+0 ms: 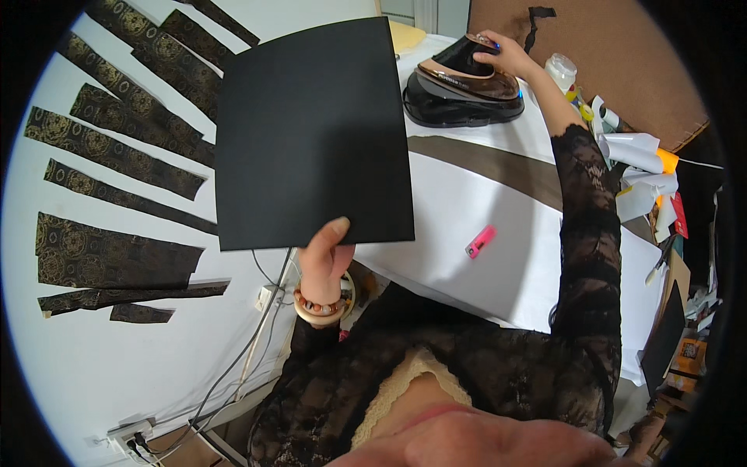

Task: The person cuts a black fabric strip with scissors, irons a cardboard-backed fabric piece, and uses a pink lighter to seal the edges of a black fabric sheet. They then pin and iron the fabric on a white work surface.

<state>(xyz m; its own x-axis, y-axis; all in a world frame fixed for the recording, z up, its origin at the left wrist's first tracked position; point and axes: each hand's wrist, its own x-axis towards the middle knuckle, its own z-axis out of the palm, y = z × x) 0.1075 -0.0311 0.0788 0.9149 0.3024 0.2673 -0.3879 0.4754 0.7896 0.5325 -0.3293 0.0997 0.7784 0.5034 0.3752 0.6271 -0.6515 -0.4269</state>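
A large stiff black sheet (311, 132), roughly rectangular with a curved top edge, is raised in front of me. My left hand (327, 251) grips its bottom edge, thumb on the near face and fingers behind. At the far right of the white table, my right hand (504, 56) is closed round the handle of a black and bronze iron (471, 74). The iron sits on its black base (459, 110). A small pink tool with a metal end (480, 242) lies on the tabletop between my arms. A dark strip of cloth (502, 165) stretches across the table in front of the iron.
Several dark gold-patterned fabric pieces (117, 253) hang on the white wall at left. Cables (249, 342) run down to a power strip (128, 436). A clear jar (560, 71) and crumpled papers (642, 152) crowd the right edge beside a brown board (622, 70).
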